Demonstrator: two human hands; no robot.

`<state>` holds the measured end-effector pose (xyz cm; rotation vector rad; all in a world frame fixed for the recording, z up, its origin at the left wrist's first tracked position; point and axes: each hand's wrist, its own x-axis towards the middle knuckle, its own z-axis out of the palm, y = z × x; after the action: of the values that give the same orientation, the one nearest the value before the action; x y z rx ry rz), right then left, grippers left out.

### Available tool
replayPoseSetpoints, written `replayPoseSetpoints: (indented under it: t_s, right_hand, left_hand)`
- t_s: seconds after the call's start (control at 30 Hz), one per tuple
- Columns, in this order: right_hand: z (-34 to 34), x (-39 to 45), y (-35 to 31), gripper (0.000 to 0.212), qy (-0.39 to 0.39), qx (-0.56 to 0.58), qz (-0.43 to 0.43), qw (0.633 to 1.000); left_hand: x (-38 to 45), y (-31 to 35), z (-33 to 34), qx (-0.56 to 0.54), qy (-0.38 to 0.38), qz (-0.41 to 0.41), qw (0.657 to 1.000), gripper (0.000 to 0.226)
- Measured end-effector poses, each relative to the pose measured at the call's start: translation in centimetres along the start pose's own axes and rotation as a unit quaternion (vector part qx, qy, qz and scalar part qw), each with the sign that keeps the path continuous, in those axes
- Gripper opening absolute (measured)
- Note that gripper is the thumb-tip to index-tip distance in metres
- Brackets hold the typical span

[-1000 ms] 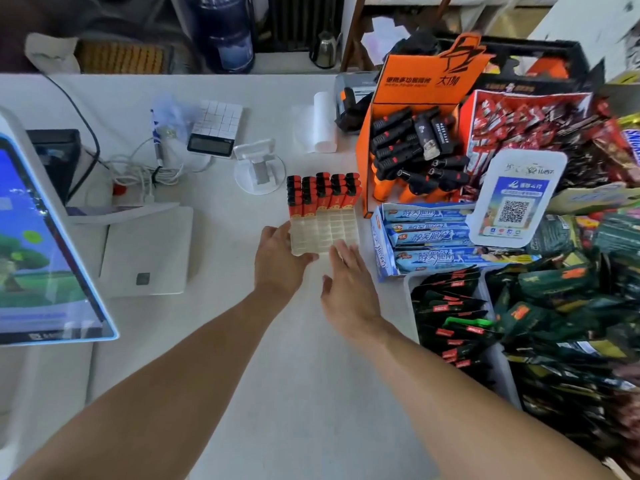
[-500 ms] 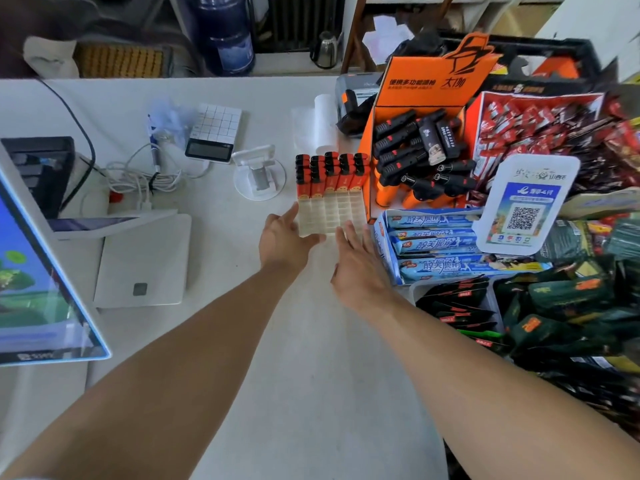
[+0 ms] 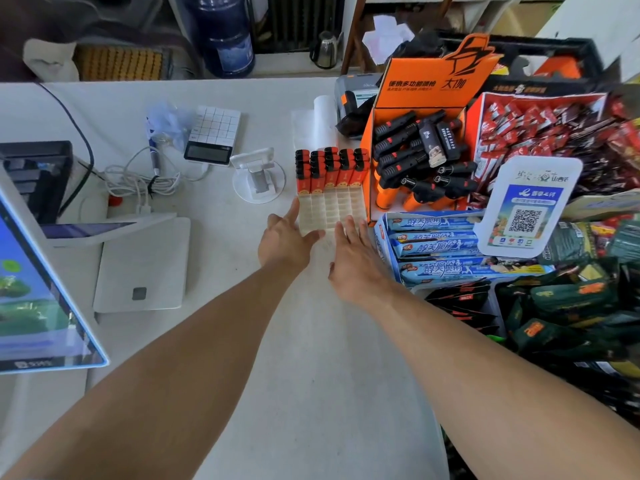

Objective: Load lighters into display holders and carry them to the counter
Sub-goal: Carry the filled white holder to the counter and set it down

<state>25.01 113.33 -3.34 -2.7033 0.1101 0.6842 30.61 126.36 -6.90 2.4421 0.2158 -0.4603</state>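
While the white bench (image 3: 311,358) fills mid-frame, the left hand (image 3: 285,239) lies open, fingers straight against the clear lighter holder (image 3: 330,211); orange lighters (image 3: 329,168) stand in its far rows; the right hand (image 3: 353,258) touches its near edge, open.

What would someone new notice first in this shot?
Probably the clear display holder at the counter's centre, its far rows packed with orange lighters and its near cells bare. The left hand and right hand lie open against its near edge. Just right stands an orange display box of black torch lighters.
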Motion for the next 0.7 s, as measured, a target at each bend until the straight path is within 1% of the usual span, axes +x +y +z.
replayPoseSetpoints:
  t_s: [0.1,0.23,0.4,0.57,0.7]
  right_hand:
    - [-0.1,0.3,0.1,0.088,-0.011,-0.011,-0.001,1.000]
    - [-0.9,0.5,-0.3,0.087,-0.026,-0.027,0.007,0.999]
    - [-0.7,0.4,0.0,0.088,-0.003,-0.040,-0.005,0.999]
    - [0.4,-0.1,0.3,0.090,0.023,-0.034,0.002,0.999]
    - [0.4,0.0,0.4,0.088,0.020,-0.028,0.005,0.999]
  left_hand:
    - [0.6,0.1,-0.4,0.046,-0.017,0.001,0.999,0.080]
    - [0.9,0.1,-0.4,0.059,-0.032,-0.005,0.998,0.079]
    - [0.7,0.1,-0.4,0.056,-0.035,-0.008,0.998,0.078]
    - [0.7,0.1,-0.3,0.052,-0.033,-0.006,0.998,0.078]
    - [0.7,0.1,-0.2,0.059,-0.034,-0.005,0.998,0.078]
